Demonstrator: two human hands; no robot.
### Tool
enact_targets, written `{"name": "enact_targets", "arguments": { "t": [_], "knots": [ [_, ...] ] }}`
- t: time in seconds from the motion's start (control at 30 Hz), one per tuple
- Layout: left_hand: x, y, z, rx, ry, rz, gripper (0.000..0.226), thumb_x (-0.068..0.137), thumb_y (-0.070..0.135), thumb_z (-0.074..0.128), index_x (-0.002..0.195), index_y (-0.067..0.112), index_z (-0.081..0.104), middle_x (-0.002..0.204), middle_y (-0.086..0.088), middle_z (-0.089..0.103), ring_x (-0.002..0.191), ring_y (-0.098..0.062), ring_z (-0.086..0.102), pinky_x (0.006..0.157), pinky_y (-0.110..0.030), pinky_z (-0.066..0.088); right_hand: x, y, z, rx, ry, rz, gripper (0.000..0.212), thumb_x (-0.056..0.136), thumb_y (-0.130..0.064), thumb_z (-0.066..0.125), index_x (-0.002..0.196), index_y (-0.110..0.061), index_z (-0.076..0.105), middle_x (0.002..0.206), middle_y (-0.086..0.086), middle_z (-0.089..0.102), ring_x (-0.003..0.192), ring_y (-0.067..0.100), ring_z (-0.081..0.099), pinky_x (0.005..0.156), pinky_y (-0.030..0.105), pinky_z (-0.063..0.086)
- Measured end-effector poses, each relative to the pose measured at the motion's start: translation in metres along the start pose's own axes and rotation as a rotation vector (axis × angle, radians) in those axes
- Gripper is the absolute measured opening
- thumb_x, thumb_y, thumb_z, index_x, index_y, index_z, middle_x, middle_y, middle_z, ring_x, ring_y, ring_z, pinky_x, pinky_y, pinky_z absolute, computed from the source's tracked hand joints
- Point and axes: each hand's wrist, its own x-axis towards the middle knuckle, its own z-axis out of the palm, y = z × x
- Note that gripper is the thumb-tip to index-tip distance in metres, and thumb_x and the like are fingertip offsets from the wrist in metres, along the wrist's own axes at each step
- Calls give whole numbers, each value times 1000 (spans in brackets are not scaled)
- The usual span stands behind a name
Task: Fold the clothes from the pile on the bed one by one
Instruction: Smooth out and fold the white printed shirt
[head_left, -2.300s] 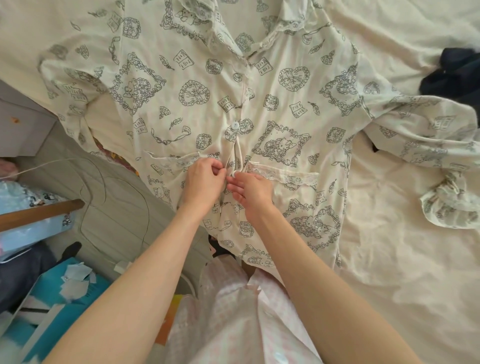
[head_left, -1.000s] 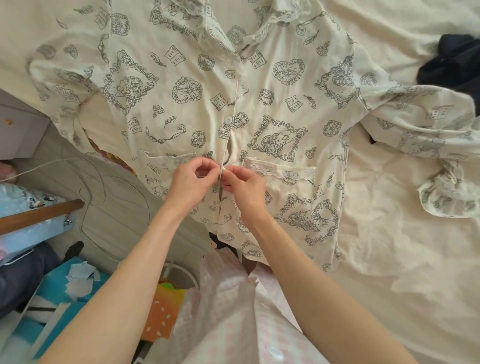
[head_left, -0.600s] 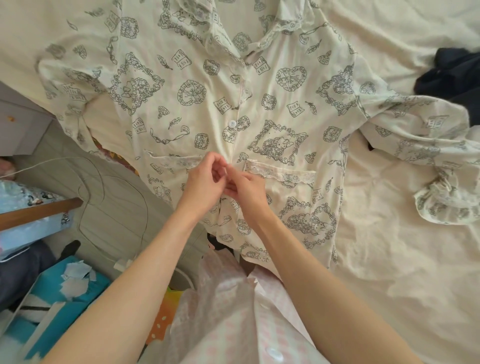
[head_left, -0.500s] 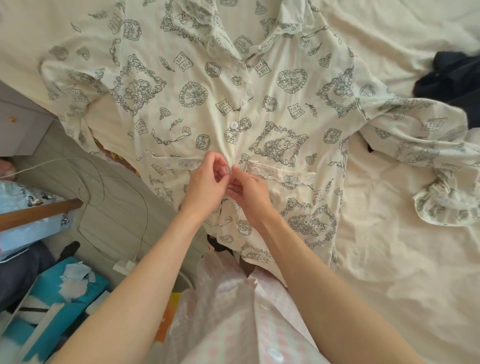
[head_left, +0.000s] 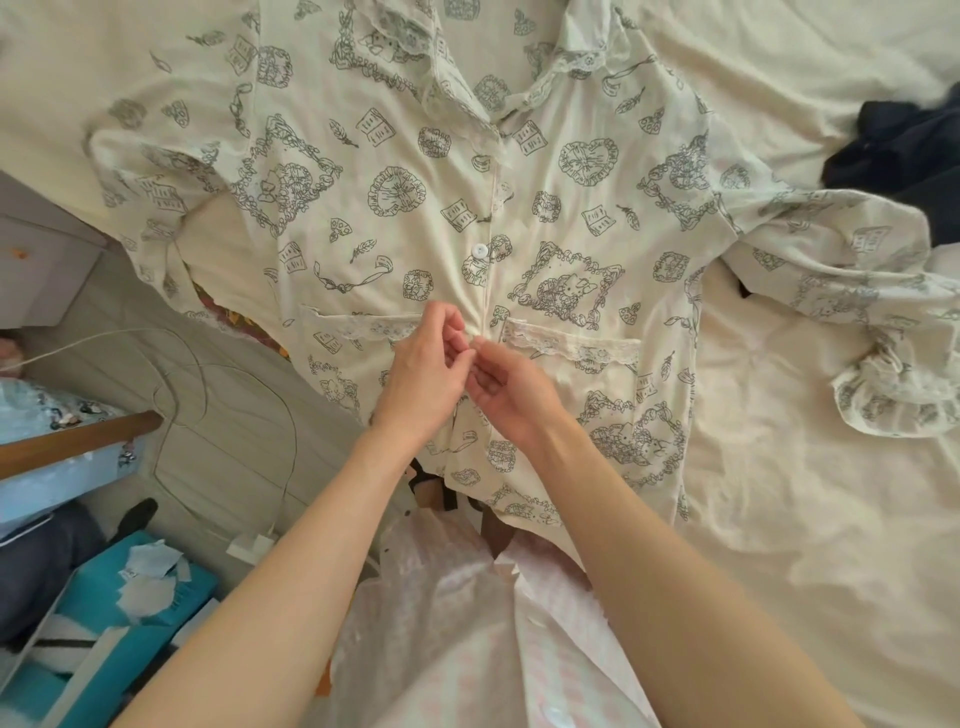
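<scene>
We've got the pajama shirt (head_left: 395, 208) spread flat on the bed (head_left: 779, 519), collar at 12 o'clock. L hand (head_left: 423, 376) & R hand (head_left: 511, 392) both curl, pinching the placket at center, prob. buttoning it so the front stays aligned for folding.

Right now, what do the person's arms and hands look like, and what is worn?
Both forearms are bare to the frame edge: no sleeves, gloves, watch or rings visible on the left hand or right hand. Below them shows a pale pink checked garment with white buttons.
</scene>
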Motion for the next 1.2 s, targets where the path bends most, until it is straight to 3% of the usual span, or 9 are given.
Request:
{"name": "enact_targets", "arguments": {
  "t": [0.23,0.37,0.5,0.6,0.73,0.87,0.93,1.07,1.2],
  "knots": [
    [8,0,-15,-54,-53,-66,26,87,8,61,88,25,41,84,4,58,72,0,58,66,-8,46,-2,8,0,7,12,-50,14,92,-4,55,80,-3,60,74,6,59,68,13,53,71,22,47],
    [19,0,-25,-496,-214,-460,27,85,0,63,92,18,44,98,-12,61,75,-15,62,73,-25,54,-4,13,6,-259,62,-196,20,97,-10,50,81,-5,62,78,5,63,73,14,58,75,24,50],
    [24,-2,-27,-802,-116,-678,25,86,-9,56,94,11,44,94,-11,57,67,-14,60,61,-20,53,-5,18,6,-617,199,-360,10,95,-10,51,90,-13,60,85,0,61,77,14,57,74,25,50],
    [13,-16,-24,-386,-30,-517,22,87,0,59,90,18,46,97,-3,57,81,-16,61,71,-22,52,-11,30,-8,-810,330,-454,9,93,-13,53,95,-21,56,92,-4,63,88,13,61,81,29,52],
    [-29,-35,-10,-8,-64,-220,20,86,14,64,85,25,47,79,13,52,74,-7,53,65,-9,40,-20,62,-25,-903,323,-443,20,92,-11,53,83,-27,60,80,-7,66,83,14,64,81,34,53],
    [-45,-60,5,116,-112,-144,15,85,20,65,97,17,56,93,4,58,89,-16,56,81,-31,46,-13,95,-29,-1029,347,-525,18,91,-9,54,100,-11,70,89,-1,69,83,9,59,80,23,46],
    [-40,-68,6,123,-104,-150,15,88,18,62,103,14,61,101,-1,61,95,-18,57,86,-34,46,-6,102,-27,-1036,407,-577,22,91,-9,54,108,-9,68,97,2,70,89,13,60,85,27,47],
    [-35,-77,9,156,-67,-85,18,90,10,56,104,11,68,103,-4,65,94,-18,59,83,-24,42,11,105,-20,-978,489,-589,17,91,-17,58,103,-9,67,96,6,67,92,20,60,88,40,47],
    [-40,-79,16,183,-19,-70,9,87,7,59,95,6,64,99,-6,62,94,-21,56,78,-22,37,19,107,-13,-950,565,-582,18,89,-29,61,96,-13,63,92,3,66,90,21,60,83,40,48]
  ]
}}
